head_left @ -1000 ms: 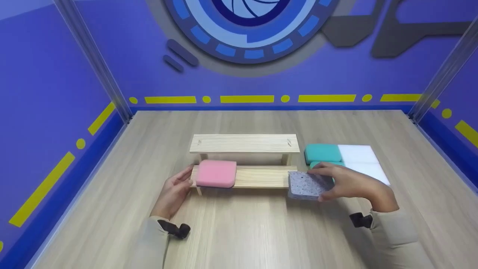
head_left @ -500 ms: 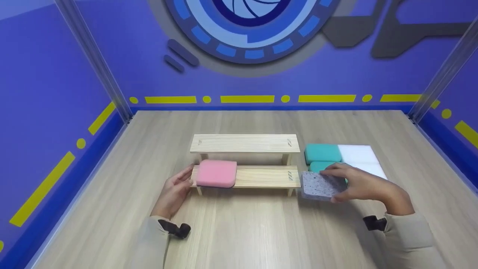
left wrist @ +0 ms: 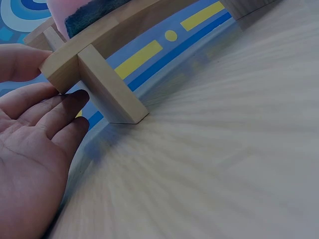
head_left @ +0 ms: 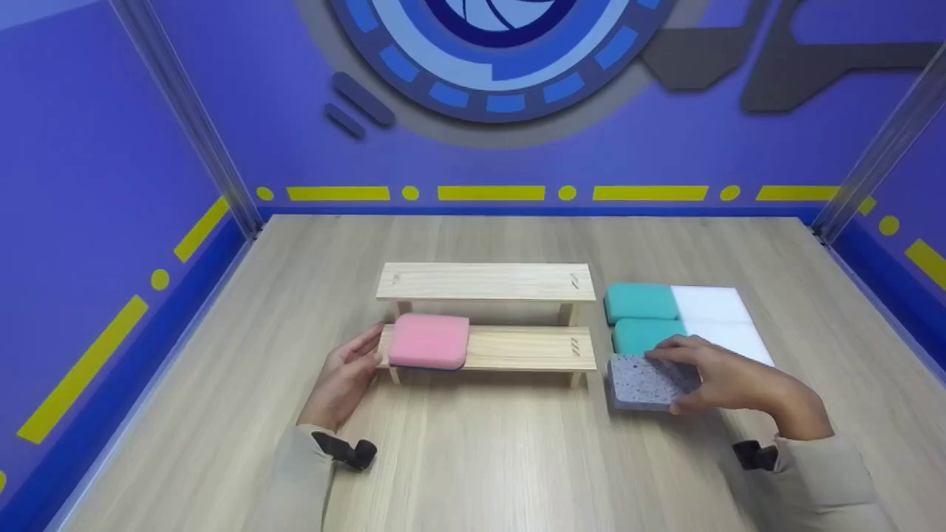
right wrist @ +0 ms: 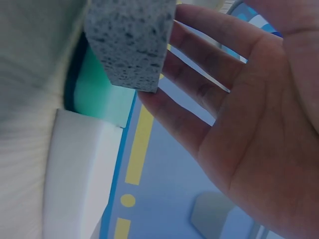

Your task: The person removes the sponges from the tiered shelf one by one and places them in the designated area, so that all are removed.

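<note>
A two-step wooden rack (head_left: 528, 347) stands mid-table. My left hand (head_left: 344, 380) holds the left end of its lower step, thumb on one side and fingers underneath in the left wrist view. On that step, near this hand, lies a pink sponge (head_left: 430, 341) with a dark scouring underside. To the right of the rack, my right hand (head_left: 728, 380) grips a grey speckled sponge (head_left: 647, 380) between thumb and fingers. In the right wrist view the grey sponge (right wrist: 130, 45) is held at the fingertips. Whether it touches the table is hard to tell.
Two green sponges (head_left: 641, 303) sit behind the grey sponge, beside white sponge blocks (head_left: 711, 304) partly hidden by my right hand. The rack's upper step (head_left: 484, 282) rises behind the lower one. Blue printed walls (head_left: 517, 162) enclose the wooden table (head_left: 480, 458).
The grey sponge has moved right in my right hand, from over the lower step's right end to beside the rack, then slightly nearer. My left hand and the pink sponge stay put.
</note>
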### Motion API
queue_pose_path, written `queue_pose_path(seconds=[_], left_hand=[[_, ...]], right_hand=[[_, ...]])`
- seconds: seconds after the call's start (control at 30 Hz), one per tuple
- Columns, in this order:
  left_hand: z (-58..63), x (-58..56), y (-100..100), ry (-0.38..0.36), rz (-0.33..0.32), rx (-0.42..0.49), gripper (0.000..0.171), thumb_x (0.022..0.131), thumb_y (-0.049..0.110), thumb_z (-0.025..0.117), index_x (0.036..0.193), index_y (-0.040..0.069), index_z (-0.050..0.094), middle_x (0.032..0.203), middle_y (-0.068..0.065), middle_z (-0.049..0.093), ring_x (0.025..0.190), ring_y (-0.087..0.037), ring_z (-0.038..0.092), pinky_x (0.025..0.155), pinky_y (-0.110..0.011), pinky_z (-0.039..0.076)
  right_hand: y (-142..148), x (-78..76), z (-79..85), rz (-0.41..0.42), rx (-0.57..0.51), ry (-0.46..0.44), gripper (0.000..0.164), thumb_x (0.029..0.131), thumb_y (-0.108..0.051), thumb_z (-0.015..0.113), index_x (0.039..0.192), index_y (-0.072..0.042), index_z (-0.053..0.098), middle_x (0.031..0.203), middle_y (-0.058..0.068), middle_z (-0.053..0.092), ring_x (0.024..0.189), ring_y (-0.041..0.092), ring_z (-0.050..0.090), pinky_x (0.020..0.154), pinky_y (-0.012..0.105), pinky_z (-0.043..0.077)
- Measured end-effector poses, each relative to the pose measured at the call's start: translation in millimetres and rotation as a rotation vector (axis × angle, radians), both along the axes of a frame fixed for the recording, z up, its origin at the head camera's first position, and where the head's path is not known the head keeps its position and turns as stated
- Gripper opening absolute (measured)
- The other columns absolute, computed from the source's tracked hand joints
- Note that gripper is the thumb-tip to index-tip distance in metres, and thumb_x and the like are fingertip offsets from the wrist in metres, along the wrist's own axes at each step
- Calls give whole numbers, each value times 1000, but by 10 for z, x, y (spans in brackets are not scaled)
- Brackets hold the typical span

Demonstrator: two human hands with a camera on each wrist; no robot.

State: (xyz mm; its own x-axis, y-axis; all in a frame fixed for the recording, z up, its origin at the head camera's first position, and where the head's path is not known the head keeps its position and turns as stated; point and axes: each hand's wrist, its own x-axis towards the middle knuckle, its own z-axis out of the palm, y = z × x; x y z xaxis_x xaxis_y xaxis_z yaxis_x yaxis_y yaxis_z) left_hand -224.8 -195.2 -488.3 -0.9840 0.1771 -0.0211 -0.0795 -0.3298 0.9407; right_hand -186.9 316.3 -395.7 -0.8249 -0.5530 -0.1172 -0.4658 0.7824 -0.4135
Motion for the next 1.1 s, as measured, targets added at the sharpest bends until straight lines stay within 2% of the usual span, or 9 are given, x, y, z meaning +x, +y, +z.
queue_pose_path(seconds=[0.5,0.77,1.1], left_hand=[[26,-28,35,-7,8,18,61,88,-10,46,147,-9,26,155,-22,27,144,-29,25,101,-18,43],[20,-16,19,-11,14,31,62,88,-12,46,147,-9,27,155,-22,27,142,-27,29,101,-20,45],[-9,6,-18,-6,2,20,61,89,-9,48,147,-10,25,155,-23,26,143,-29,27,102,-19,43]], right_hand=[[87,38,-76,-43,25,20,70,68,-22,84,130,-5,58,128,15,55,118,37,49,95,54,46],[97,44,-110,-80,25,-25,70,69,-20,83,132,-6,57,132,16,52,121,38,46,98,57,44],[123,61,-180,-63,6,16,67,69,-15,81,131,-7,57,131,13,51,121,36,46,97,54,44]])
